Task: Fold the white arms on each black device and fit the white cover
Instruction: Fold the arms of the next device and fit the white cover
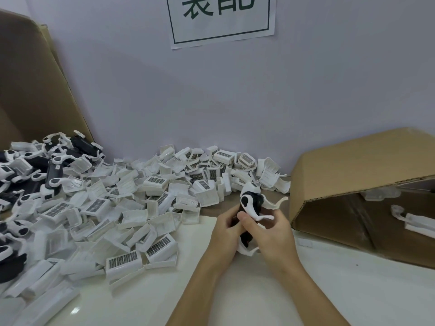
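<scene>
Head view: both hands, left hand (226, 228) and right hand (270, 229), clench one black device (250, 201) just left of the cardboard box (353, 165); white arms (273, 203) splayed, could snap if forced.

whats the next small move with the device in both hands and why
Probably fold the splayed white arm down against the black device: both the left hand and right hand grip it, the arm sticks out rightward, and no cover is on yet.
</scene>
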The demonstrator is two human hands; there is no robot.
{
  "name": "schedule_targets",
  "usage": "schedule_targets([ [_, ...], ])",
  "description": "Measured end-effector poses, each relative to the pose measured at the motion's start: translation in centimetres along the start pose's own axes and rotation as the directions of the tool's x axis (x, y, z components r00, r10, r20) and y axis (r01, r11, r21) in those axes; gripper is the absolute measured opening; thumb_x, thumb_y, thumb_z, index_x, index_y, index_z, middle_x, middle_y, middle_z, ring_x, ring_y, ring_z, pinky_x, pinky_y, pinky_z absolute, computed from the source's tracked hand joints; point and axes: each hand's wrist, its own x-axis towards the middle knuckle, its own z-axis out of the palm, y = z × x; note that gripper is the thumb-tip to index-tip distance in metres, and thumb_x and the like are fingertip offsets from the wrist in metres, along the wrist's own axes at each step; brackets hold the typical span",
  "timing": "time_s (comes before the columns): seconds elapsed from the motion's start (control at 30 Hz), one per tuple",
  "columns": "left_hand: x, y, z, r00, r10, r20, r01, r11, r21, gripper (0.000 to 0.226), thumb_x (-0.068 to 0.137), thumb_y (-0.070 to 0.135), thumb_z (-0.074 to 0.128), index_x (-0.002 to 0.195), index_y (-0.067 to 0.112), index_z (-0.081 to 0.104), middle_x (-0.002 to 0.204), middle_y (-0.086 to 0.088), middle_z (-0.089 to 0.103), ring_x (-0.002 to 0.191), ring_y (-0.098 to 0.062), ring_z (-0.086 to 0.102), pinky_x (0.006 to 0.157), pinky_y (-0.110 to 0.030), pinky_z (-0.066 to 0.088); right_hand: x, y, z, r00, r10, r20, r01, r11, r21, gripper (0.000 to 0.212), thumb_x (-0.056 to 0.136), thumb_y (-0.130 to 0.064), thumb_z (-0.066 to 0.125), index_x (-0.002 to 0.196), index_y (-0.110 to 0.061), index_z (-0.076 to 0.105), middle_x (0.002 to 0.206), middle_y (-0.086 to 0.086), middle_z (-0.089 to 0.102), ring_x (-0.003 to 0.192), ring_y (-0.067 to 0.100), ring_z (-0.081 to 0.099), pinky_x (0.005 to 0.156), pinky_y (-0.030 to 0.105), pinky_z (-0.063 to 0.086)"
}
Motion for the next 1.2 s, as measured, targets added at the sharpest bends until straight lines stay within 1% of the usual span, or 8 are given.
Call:
schedule_targets([
  [0.2, -0.2, 0.5, 0.2, 0.999, 0.022, 0.034, -0.025, 0.996, 0.082, 0.011, 0.088, 0.026, 0.064, 0.078, 0.025, 0.068, 0.073, 0.001, 0.062, 0.071, -0.013, 0.056, 0.066, -0.021, 0.045, 0.7, -0.1, -0.2, 0.997, 0.031, -0.075, -0.024, 0.996, 0.088, 0.024, 0.079, -0.027, 0.082, 0.097, -0.018, 0.07, 0.076, -0.004, 0.076, 0.071, 0.008, 0.073, 0.056, 0.014, 0.052],
  [0.4, -0.1, 0.4, 0.1, 0.998, 0.0, 0.063, -0.004, 0.998, 0.068, 0.014, 0.097, 0.008, 0.059, 0.09, 0.014, 0.07, 0.076, 0.005, 0.069, 0.071, -0.009, 0.065, 0.064, -0.017, 0.048, 0.8, 0.0, -0.6, 0.996, 0.055, -0.076, -0.047, 0.994, 0.102, 0.025, 0.078, -0.025, 0.082, 0.1, -0.021, 0.07, 0.084, -0.004, 0.077, 0.078, 0.009, 0.074, 0.06, 0.016, 0.054],
  [0.53, -0.1, 0.3, 0.1, 0.999, 0.007, 0.053, -0.01, 0.998, 0.068, 0.01, 0.093, 0.02, 0.064, 0.094, 0.013, 0.071, 0.082, 0.0, 0.071, 0.077, -0.012, 0.066, 0.069, -0.021, 0.049, 0.7, -0.2, -0.3, 0.994, 0.055, -0.093, -0.045, 0.993, 0.105, 0.026, 0.078, -0.027, 0.082, 0.1, -0.023, 0.069, 0.083, -0.006, 0.077, 0.077, 0.007, 0.074, 0.058, 0.014, 0.053],
  [0.63, -0.1, 0.3, 0.1, 0.999, -0.022, 0.05, 0.018, 0.997, 0.074, 0.028, 0.087, 0.03, 0.064, 0.103, 0.008, 0.072, 0.086, -0.003, 0.073, 0.081, -0.014, 0.068, 0.069, -0.021, 0.05, 0.6, -0.4, 0.1, 0.992, 0.074, -0.101, -0.061, 0.99, 0.125, 0.031, 0.075, -0.033, 0.083, 0.101, -0.026, 0.067, 0.083, -0.009, 0.076, 0.078, 0.005, 0.073, 0.056, 0.013, 0.053],
  [0.8, 0.0, 0.0, 0.0, 0.998, -0.005, 0.063, -0.003, 0.992, 0.125, 0.01, 0.088, 0.026, 0.064, 0.086, 0.022, 0.072, 0.075, 0.005, 0.069, 0.071, -0.008, 0.064, 0.063, -0.017, 0.048, 0.8, -1.0, 0.3, 0.983, 0.07, -0.168, -0.053, 0.993, 0.107, 0.029, 0.071, -0.037, 0.086, 0.093, -0.026, 0.072, 0.081, -0.01, 0.076, 0.076, 0.004, 0.073, 0.061, 0.019, 0.055],
  [0.97, 0.1, -0.1, 0.2, 0.999, -0.019, 0.048, 0.014, 0.993, 0.119, 0.033, 0.085, 0.029, 0.062, 0.104, 0.002, 0.069, 0.09, -0.018, 0.071, 0.084, -0.017, 0.065, 0.075, -0.028, 0.05, 0.7, -0.9, 0.5, 0.972, 0.0, -0.237, -0.008, 0.999, -0.036, 0.028, 0.071, -0.043, 0.085, 0.088, -0.026, 0.072, 0.075, -0.013, 0.075, 0.071, 0.001, 0.071, 0.058, 0.015, 0.051],
  [1.07, 0.3, -0.2, 0.1, 0.999, -0.054, 0.01, 0.053, 0.995, 0.087, 0.034, 0.087, 0.029, 0.061, 0.109, 0.005, 0.07, 0.103, -0.028, 0.069, 0.087, -0.023, 0.066, 0.077, -0.032, 0.05, 0.7, -1.2, 0.5, 0.985, 0.041, -0.169, -0.049, 0.998, -0.044, 0.032, 0.072, -0.047, 0.083, 0.092, -0.025, 0.071, 0.076, -0.01, 0.075, 0.072, 0.003, 0.072, 0.056, 0.016, 0.052],
  [1.2, 0.5, -0.1, -0.2, 0.982, -0.149, -0.118, 0.132, 0.982, -0.134, 0.018, 0.093, 0.021, 0.062, 0.107, 0.013, 0.072, 0.101, -0.015, 0.073, 0.092, -0.023, 0.068, 0.064, -0.023, 0.052, 0.6, -2.0, -0.1, 0.994, 0.101, 0.049, -0.1, 0.995, -0.017, 0.053, 0.067, -0.063, 0.07, 0.103, -0.024, 0.071, 0.092, -0.01, 0.077, 0.087, 0.002, 0.072, 0.065, 0.015, 0.053],
])
